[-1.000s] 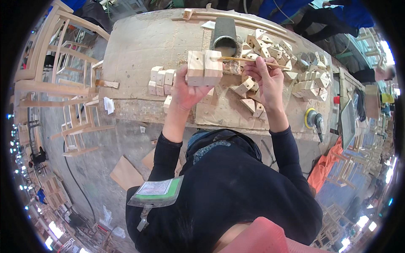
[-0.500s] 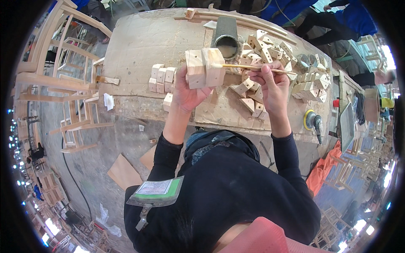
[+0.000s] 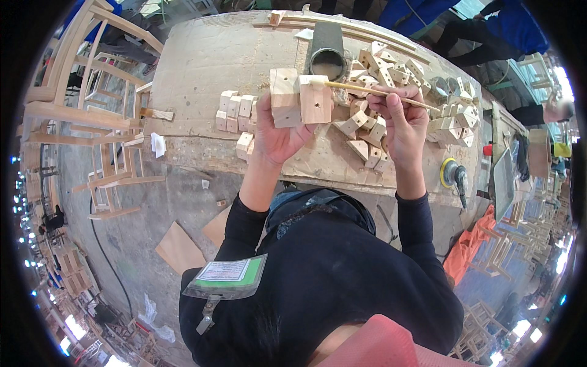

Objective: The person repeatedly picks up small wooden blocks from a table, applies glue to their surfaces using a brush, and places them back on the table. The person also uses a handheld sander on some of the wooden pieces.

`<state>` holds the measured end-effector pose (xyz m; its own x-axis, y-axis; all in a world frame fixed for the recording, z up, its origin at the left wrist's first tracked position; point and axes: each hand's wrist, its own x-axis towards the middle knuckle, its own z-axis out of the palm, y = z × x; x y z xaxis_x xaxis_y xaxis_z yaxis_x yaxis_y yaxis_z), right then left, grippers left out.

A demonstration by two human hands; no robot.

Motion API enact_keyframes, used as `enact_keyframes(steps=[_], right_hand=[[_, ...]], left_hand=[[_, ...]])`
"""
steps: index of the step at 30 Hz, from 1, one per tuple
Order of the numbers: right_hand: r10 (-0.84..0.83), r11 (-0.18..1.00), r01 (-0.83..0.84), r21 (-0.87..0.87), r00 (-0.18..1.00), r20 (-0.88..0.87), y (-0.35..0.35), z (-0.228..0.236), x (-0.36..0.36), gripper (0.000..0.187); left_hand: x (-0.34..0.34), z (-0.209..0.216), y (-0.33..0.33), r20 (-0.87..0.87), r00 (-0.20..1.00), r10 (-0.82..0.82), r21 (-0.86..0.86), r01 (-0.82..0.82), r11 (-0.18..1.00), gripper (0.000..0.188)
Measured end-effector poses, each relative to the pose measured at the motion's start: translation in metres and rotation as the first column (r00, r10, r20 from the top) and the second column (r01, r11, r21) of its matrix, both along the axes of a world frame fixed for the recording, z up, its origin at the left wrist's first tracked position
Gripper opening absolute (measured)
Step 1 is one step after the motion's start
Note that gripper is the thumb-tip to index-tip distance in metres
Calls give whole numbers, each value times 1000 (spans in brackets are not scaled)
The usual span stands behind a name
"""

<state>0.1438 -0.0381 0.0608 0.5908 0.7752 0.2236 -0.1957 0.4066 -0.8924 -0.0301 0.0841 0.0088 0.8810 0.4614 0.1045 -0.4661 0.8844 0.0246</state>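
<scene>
My left hand (image 3: 276, 136) is closed round two pale wooden blocks side by side, the left block (image 3: 285, 98) and the right block (image 3: 315, 105), which has a small hole in its face. Between the thumb and fingers of my right hand (image 3: 398, 119) is a thin wooden stick (image 3: 361, 89). Its pale tip touches the upper part of the right block. Beyond the blocks, a dark round container (image 3: 328, 52) lies with its open mouth toward me, something pale inside it. Behind my right hand spreads a heap of drilled wooden blocks (image 3: 385, 76).
Small blocks (image 3: 235, 110) stand in rows left of my left hand. An orbital sander (image 3: 452, 175) with a yellow pad rests at the table's right edge. Wooden chair frames (image 3: 92, 79) crowd the left side. An orange cloth (image 3: 468, 244) hangs at the right; people stand beyond the table.
The held blocks have turned slightly, showing more of the right block's holed face. My right hand and the stick have shifted a little to the right; the stick's tip now touches higher up.
</scene>
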Motion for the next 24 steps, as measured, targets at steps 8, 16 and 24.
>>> enact_keyframes(steps=[8, 16, 24], right_hand=[[82, 995, -79, -65, 996, 44, -14, -2, 5, 11], [-21, 998, 12, -54, 985, -172, -18, 6, -2, 11], [-105, 994, 101, -38, 983, -148, -17, 17, -20, 10]], left_hand=[[2, 3, -2, -92, 991, 96, 92, -88, 992, 89], [2, 6, -7, -285, 885, 367, 394, -241, 887, 70], [4, 21, -8, -291, 820, 494, 578, -261, 773, 76]])
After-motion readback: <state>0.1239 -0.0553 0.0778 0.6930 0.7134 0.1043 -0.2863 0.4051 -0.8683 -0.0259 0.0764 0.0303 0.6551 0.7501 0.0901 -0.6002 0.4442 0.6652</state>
